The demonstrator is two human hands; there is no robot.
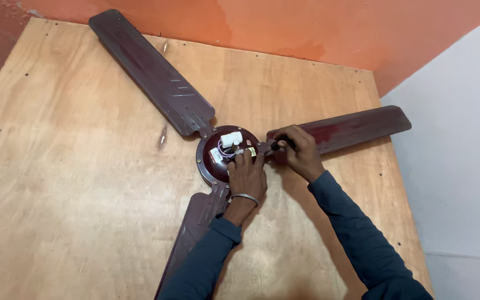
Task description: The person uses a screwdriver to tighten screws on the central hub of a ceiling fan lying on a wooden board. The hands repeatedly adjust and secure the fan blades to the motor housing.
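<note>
Left hand [246,176], wearing a metal bangle [245,197], presses flat and open on the ceiling fan motor hub [209,161]. Right hand [298,150] grips a dark-handled screwdriver [278,145] at the right blade's [351,126] root. The fan lies on a plywood table [73,166], against an orange wall [284,25].

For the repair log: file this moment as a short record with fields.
Surface: plywood table
Item: dark maroon ceiling fan with three blades, lying flat
Hub: round motor housing, white part and wires exposed
Left hand: left hand rests on the housing, metal bangle at wrist
Right hand: right hand grips a dark tool handle at the right blade's root
</note>
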